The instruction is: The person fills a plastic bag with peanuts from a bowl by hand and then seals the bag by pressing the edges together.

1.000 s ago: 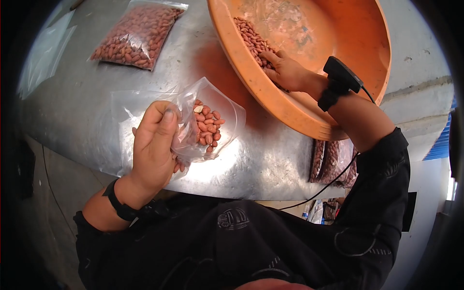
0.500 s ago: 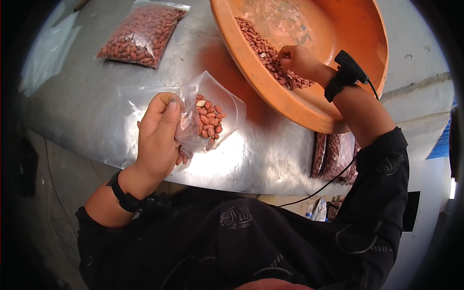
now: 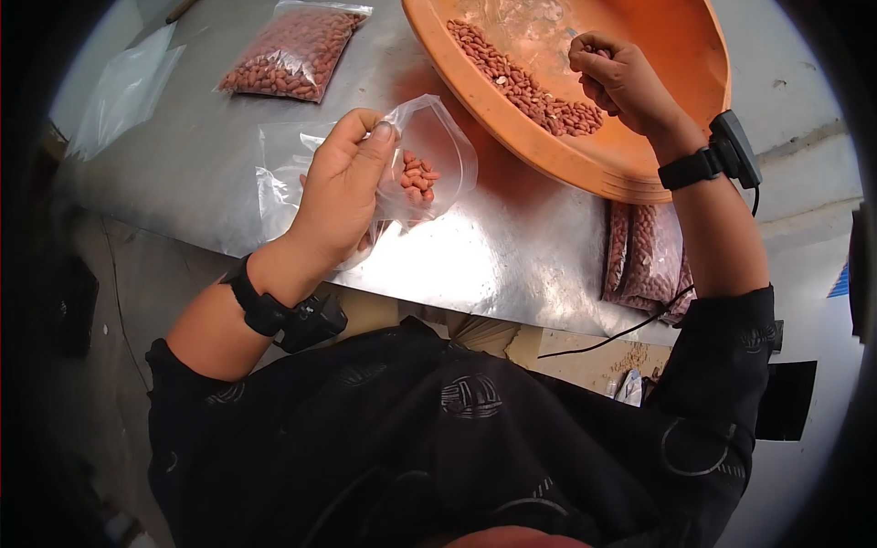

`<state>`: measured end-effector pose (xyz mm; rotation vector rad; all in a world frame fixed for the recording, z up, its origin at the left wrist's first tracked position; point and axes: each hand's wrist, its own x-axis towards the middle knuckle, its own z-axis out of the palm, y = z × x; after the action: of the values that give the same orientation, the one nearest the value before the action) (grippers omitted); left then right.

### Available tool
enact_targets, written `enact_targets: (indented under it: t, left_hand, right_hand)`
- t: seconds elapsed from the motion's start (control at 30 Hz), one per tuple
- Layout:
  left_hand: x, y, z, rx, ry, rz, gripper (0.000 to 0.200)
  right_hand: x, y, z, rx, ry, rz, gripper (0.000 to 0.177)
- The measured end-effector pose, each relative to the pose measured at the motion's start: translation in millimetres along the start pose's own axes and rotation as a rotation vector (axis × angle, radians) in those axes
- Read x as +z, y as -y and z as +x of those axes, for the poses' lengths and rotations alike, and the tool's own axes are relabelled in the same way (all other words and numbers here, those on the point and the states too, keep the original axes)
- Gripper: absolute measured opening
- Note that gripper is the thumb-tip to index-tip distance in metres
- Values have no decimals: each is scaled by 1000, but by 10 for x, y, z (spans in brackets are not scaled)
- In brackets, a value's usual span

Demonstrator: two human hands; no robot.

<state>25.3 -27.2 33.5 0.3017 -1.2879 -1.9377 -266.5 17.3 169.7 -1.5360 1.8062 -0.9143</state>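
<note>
My left hand [image 3: 345, 178] pinches the rim of a clear plastic bag [image 3: 454, 137] between thumb and fingers and holds its mouth open. Some reddish peanuts [image 3: 419, 179] are inside the bag; its lower part is partly hidden by my hand. Over the orange basin [image 3: 498, 123], my right hand [image 3: 626, 82] is closed in a fist, with a few peanuts showing between the fingers. Below it, a heap of loose peanuts [image 3: 525, 91] lies along the basin's near left side.
A filled bag of peanuts [image 3: 297, 55] lies at the back left of the metal table [image 3: 512, 265]. Flat empty plastic bags [image 3: 123, 87] are at the far left. More filled bags [image 3: 649, 256] lie by the near right edge, where a black cable [image 3: 621, 338] hangs from my right wrist device.
My right hand has lifted off the peanut heap and moved up and right, closed around some peanuts. My left hand and the bag appear slightly farther up and right as the view shifts.
</note>
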Motion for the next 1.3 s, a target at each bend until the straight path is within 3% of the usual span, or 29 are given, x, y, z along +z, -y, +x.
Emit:
enact_targets:
  t: [0.13, 0.27, 0.43, 0.7, 0.77, 0.9, 1.0, 1.3]
  left_hand:
    - [93, -39, -35, 27, -12, -18, 15]
    - [197, -33, -49, 67, -111, 46, 15]
    - [217, 5, -125, 185, -47, 206, 15]
    - [271, 24, -152, 118, -55, 134, 18]
    - [241, 0, -169, 139, -79, 155, 16]
    - [220, -73, -182, 159, -71, -24, 16]
    - [202, -71, -135, 172, -105, -75, 15]
    - [-76, 115, -86, 114, -113, -142, 19]
  right_hand:
    - [548, 465, -349, -123, 163, 160, 9]
    - [1123, 500, -459, 8, 385, 209, 12]
    - [1409, 441, -381, 199, 339, 283, 13]
    - [1718, 305, -269, 224, 72, 551, 16]
    - [1748, 362, -271, 239, 13, 530, 24]
    - [1618, 474, -351, 202, 130, 560, 39]
    - [1479, 532, -371, 112, 217, 452, 33]
    - [1064, 478, -223, 155, 179, 316, 16]
